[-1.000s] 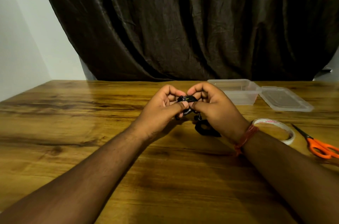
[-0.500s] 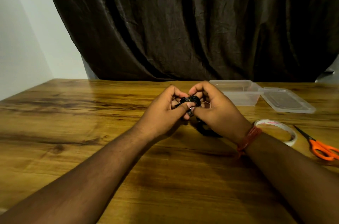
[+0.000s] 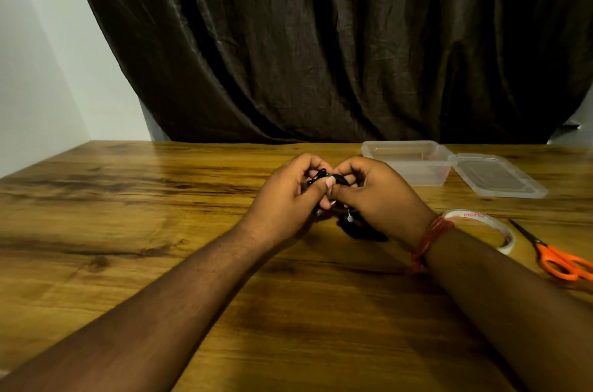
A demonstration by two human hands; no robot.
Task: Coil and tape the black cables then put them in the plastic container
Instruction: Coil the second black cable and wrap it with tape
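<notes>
Above the middle of the wooden table (image 3: 160, 263), my left hand (image 3: 285, 202) and my right hand (image 3: 378, 199) meet, fingers curled. Between them they pinch a small coiled black cable (image 3: 333, 180); only its top loops show between the fingertips. A second black cable bundle (image 3: 356, 229) lies on the table just under my right hand, mostly hidden by it. The clear plastic container (image 3: 414, 164) stands open at the back right, beyond my right hand. A roll of clear tape (image 3: 481, 228) lies flat by my right wrist.
The container's clear lid (image 3: 500, 176) lies to the right of the container. Orange-handled scissors (image 3: 558, 260) lie at the right edge next to the tape. A dark curtain hangs behind the table, and a white wall stands at the left.
Both hands have kept hold of the cable and shifted their fingers slightly around the coil. A cable end now sticks up by my left fingers.
</notes>
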